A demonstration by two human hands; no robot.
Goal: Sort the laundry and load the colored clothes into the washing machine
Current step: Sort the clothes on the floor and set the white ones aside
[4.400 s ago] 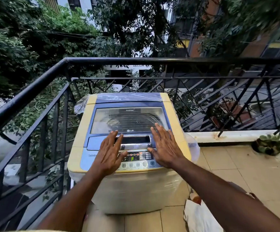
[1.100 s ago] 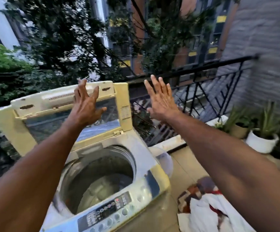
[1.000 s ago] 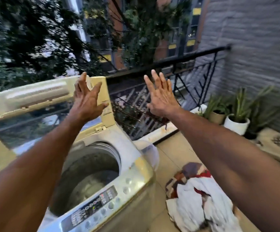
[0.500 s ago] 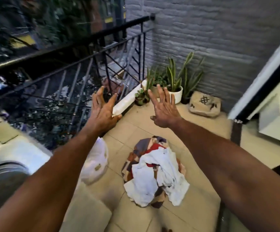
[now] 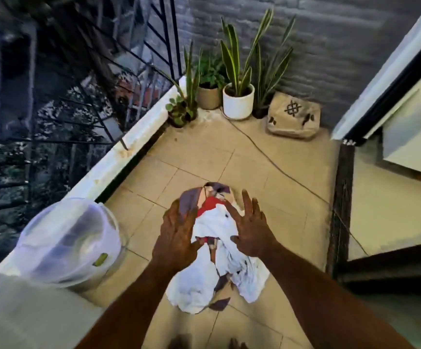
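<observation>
Since half a second ago the view has tipped down and both hands have dropped from in front of the railing to the heap of mixed laundry point(image 5: 217, 270), mostly white cloth with red and purple-brown patterned pieces, which lies on the beige tiled floor point(image 5: 274, 205). Whether the hands touch the heap or hover over it cannot be told. The left hand point(image 5: 176, 238) is over the heap's left edge with its fingers spread and straight, holding nothing; the right hand point(image 5: 251, 231) is over the heap's right side, likewise spread flat and holding nothing. Left of the heap, at the near corner, a pale blurred edge of the cream-coloured top-loading washing machine point(image 5: 15, 311) shows, with a clear plastic cover point(image 5: 70, 238) bulging from its side. Beyond the heap a thin dark cable point(image 5: 267, 157) runs across the tiles toward the far corner. Left of the heap a white painted kerb point(image 5: 128, 147) carries the black metal railing point(image 5: 161, 34), with dark foliage behind it. Right of the heap a dark door threshold point(image 5: 340, 197) opens to a lit room. Farthest from the heap, against the grey brick wall point(image 5: 330, 46), stand a white pot of snake plant point(image 5: 238, 100), a tan pot point(image 5: 208, 96), a small dark pot of round leaves point(image 5: 179, 114) and a beige patterned cushion point(image 5: 293, 118).
</observation>
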